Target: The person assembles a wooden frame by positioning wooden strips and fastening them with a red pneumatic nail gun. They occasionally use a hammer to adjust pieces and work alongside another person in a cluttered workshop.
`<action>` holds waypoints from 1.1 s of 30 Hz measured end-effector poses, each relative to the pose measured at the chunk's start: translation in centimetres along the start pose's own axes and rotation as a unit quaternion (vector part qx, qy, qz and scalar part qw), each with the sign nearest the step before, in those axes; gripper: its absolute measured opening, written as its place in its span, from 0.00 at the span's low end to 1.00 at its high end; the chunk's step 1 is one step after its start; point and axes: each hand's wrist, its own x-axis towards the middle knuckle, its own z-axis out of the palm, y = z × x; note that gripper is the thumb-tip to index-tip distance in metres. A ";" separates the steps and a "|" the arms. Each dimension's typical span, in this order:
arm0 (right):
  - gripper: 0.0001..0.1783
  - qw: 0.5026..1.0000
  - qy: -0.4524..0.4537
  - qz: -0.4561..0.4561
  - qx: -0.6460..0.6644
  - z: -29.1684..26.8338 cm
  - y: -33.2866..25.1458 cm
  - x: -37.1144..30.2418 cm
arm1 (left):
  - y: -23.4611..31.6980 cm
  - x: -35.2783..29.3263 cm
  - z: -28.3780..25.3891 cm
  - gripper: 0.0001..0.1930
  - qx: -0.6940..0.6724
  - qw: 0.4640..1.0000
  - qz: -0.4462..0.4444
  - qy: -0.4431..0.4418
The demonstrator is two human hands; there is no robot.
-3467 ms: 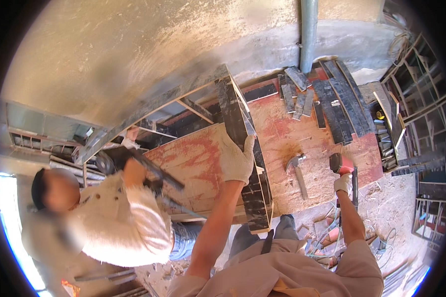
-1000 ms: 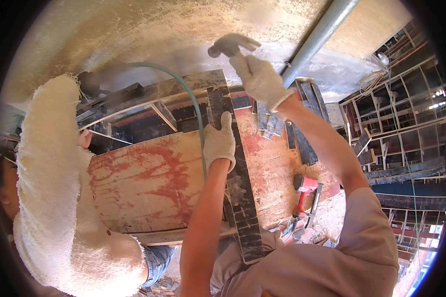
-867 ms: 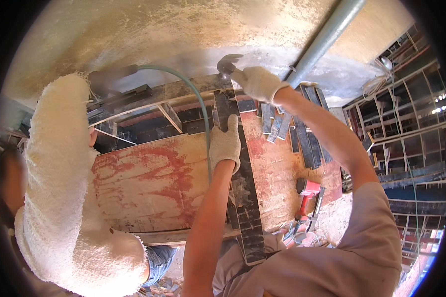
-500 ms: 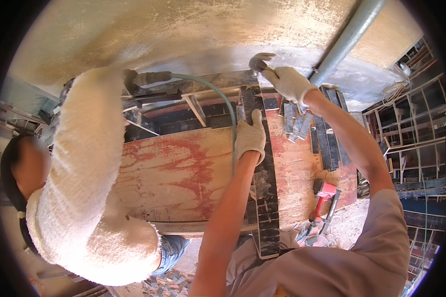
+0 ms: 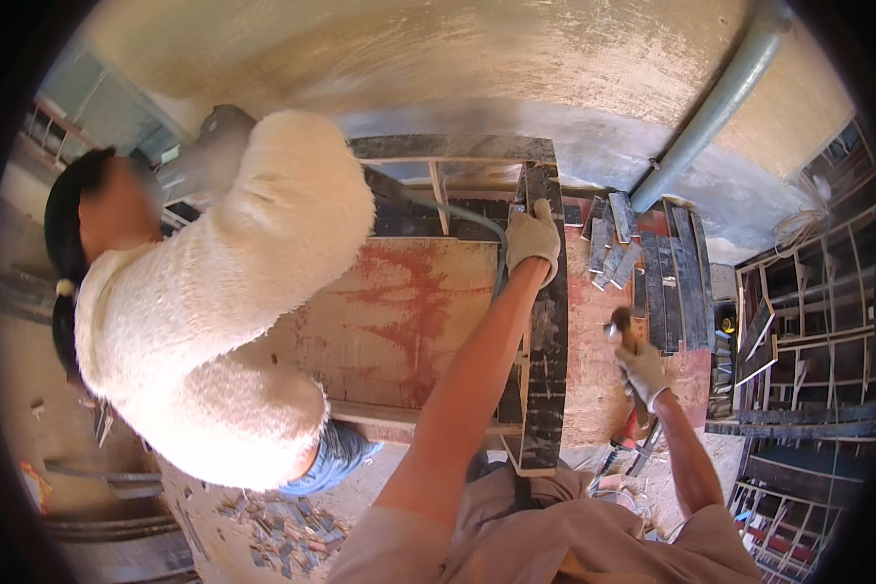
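Note:
My left hand (image 5: 533, 239), in a pale knitted glove, is closed on the long dark wooden plank (image 5: 544, 350) at one end of a wooden frame, its thumb lying along the top. My right hand (image 5: 642, 368), gloved too, grips a claw hammer (image 5: 621, 322) with the head pointing away from me, over the plywood to the right of the plank. Motion smears the hammer slightly. Just below that hand lies a red nail gun (image 5: 635, 428), partly hidden behind my glove and wrist.
Small dark wood offcuts (image 5: 610, 238) and longer dark boards (image 5: 674, 282) lie at the right on the red-stained plywood (image 5: 399, 321). At the left, a person in a fluffy white top (image 5: 214, 311) leans over the frame. A hose (image 5: 501, 255) runs beside my left hand. A pipe (image 5: 715, 112) slants along the wall.
My right hand has brought the hammer down from the plank's far end toward me, near the nail gun. My left hand stays on the plank. The other person's arm has shifted right.

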 end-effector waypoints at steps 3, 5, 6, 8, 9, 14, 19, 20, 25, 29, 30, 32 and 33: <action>0.09 0.997 -0.035 0.039 -0.056 1.1 9.2 1.6 | 0.0 -0.4 -0.8 0.26 0.067 0.995 0.030 0.068; 0.10 0.992 -0.047 0.081 -0.089 1.8 13.0 1.7 | 0.3 -2.5 -1.5 0.25 0.103 0.984 0.114 0.095; 0.10 0.988 -0.052 0.093 -0.116 2.0 14.6 1.8 | 0.2 -4.2 -1.9 0.26 0.121 0.974 0.156 0.112; 0.10 0.985 -0.081 0.099 -0.115 2.6 18.4 3.1 | -1.3 -7.2 -2.6 0.30 0.120 0.966 0.191 0.130; 0.12 0.986 -0.100 0.119 -0.068 2.9 18.8 3.0 | -2.4 -9.1 -3.2 0.31 0.126 0.965 0.193 0.123; 0.21 0.975 -0.058 0.031 -0.213 1.9 19.3 3.2 | -5.2 -20.1 -6.1 0.34 0.065 0.969 0.231 0.062; 0.28 0.938 0.059 -0.049 -0.339 2.6 20.6 6.4 | -5.1 -32.0 -10.9 0.25 0.009 0.963 0.250 0.101; 0.28 0.931 0.061 -0.043 -0.358 3.1 21.6 7.0 | -7.3 -33.5 -10.9 0.24 0.011 0.968 0.218 0.124; 0.25 0.890 0.032 -0.078 -0.448 3.9 25.5 8.8 | -16.3 -39.3 -10.8 0.21 -0.045 0.980 -0.001 0.196; 0.35 0.850 -0.011 -0.131 -0.509 3.1 28.4 9.9 | -22.6 -40.6 -10.5 0.20 -0.083 0.964 -0.075 0.243; 0.37 0.834 -0.022 -0.151 -0.530 3.0 28.9 10.0 | -24.9 -40.6 -10.1 0.19 -0.084 0.960 -0.082 0.254; 0.41 0.844 -0.056 -0.126 -0.519 2.9 27.7 9.2 | -29.9 -41.1 -9.2 0.20 -0.148 0.944 -0.087 0.282; 0.42 0.848 -0.072 -0.114 -0.513 2.7 27.1 8.7 | -30.5 -41.4 -9.4 0.20 -0.140 0.943 -0.095 0.287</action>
